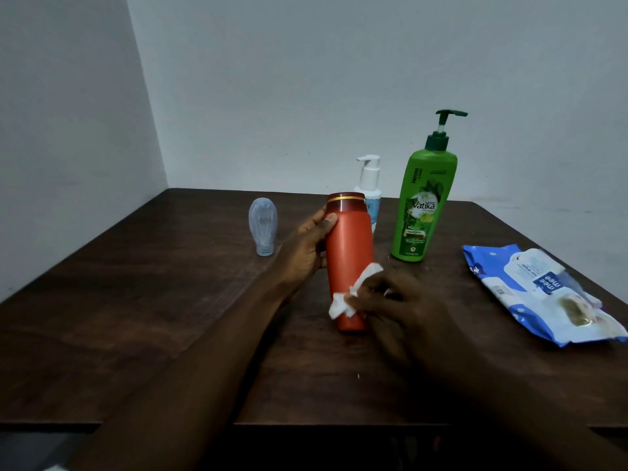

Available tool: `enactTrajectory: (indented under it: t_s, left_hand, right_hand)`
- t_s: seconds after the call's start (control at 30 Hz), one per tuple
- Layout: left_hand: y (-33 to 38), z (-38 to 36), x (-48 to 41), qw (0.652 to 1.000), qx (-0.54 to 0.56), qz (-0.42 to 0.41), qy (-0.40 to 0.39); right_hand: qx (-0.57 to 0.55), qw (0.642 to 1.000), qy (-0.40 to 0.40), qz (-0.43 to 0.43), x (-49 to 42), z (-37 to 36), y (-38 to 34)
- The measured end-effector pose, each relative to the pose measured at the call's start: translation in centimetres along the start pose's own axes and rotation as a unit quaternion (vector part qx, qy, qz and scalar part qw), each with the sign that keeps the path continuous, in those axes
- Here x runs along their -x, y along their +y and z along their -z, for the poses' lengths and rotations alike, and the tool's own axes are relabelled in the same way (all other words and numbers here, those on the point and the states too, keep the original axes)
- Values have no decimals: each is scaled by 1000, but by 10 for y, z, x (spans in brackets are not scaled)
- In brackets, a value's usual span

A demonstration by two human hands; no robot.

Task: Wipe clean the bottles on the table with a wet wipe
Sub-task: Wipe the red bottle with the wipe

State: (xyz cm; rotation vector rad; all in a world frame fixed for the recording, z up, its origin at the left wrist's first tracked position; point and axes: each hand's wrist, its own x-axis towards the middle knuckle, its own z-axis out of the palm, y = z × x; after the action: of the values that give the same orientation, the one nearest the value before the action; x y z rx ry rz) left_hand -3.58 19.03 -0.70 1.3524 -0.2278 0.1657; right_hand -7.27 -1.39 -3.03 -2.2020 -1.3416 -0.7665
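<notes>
While working at the wiping, leaving the clear squeeze bottle (263, 227) standing cap-down at the far left of the table (153, 300), well apart from the action, cleaned or awaiting its turn, impossible to say. Gripping the red bottle (350, 246) just below its dark cap with the left hand (306, 248), thumb across the front and fingers curled round behind, apparently steadying it against the rubbing and baring the lower body for the cloth. Holding it nearly upright at the table's middle, base low; touching the wood or not, hard to tell. Pressing the bunched wet wipe (341, 305) against the bottle's lower right side with the right hand (397, 307), fingers pinching the wad. Reserving the back of the table for the white pump bottle (369, 178), just behind the red one, and the green pump bottle (421, 205) to its right, both upright, clear of the arms. Leaving the wipes pack (543, 294) flat at the right edge, near the right hand, likely for pulling a fresh sheet.
</notes>
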Motion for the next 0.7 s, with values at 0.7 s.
enactTrajectory:
  t_s: [0.7]
  left_hand:
    - [5, -3, 1, 989, 141, -39, -30]
  right_hand:
    - [-72, 981, 156, -93, -58, 7, 13]
